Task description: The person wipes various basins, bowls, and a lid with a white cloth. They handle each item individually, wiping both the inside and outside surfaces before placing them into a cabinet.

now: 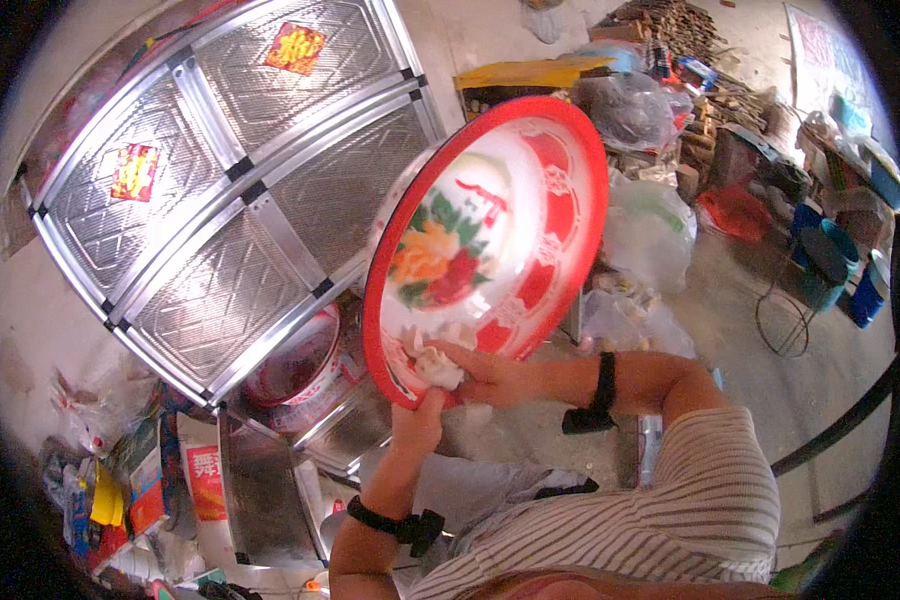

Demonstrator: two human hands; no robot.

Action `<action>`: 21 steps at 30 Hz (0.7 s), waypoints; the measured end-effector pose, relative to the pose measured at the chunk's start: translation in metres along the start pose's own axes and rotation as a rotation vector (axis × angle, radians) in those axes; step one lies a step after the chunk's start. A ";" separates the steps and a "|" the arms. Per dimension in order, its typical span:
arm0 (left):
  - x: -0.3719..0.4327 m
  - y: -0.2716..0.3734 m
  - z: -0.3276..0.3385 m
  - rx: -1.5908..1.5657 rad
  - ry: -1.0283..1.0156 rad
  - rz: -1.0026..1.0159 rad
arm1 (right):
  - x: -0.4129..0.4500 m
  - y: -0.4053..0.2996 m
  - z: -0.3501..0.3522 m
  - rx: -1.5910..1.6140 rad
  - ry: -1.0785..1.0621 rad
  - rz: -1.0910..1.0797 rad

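Note:
A white enamel basin (529,202) with a red rim and painted flowers is tipped up on its edge before me, its inside facing right. My left hand (420,421) grips the rim at its lower end, the fingers partly hidden behind it. Inside the basin, near that same end, my right hand (487,375) presses a crumpled white wad (436,365), which may be paper or cloth, against the wall. Both forearms wear black straps.
A metal cabinet (289,225) with embossed panels stands left, close behind the basin. Below it sits a red-and-white tub (296,367). Bulging plastic bags (645,232) crowd the right, with blue buckets (829,251) beyond. Stacked wood (664,34) lies at the back.

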State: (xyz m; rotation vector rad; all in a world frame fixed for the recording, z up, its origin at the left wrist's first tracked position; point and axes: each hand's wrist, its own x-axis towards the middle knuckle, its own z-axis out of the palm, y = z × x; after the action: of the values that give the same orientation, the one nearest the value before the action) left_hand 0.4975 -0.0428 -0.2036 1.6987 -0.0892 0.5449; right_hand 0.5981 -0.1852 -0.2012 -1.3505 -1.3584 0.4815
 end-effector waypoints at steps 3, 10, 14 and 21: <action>-0.005 -0.014 -0.001 -0.131 -0.018 -0.272 | 0.017 -0.020 0.002 0.263 0.051 -0.141; -0.019 0.008 0.012 0.134 -0.124 -0.155 | 0.063 -0.090 -0.067 0.503 0.819 -0.360; -0.019 0.010 0.005 -0.031 -0.037 -0.314 | 0.046 -0.092 -0.052 -0.421 0.758 -0.333; -0.030 0.023 0.006 0.177 -0.042 -0.194 | 0.070 -0.116 -0.085 -1.543 0.668 -0.594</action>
State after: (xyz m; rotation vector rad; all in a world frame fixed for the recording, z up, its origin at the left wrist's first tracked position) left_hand 0.4646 -0.0609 -0.1952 1.8675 0.0961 0.3805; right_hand 0.6396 -0.1882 -0.0463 -1.8063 -1.3694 -1.6023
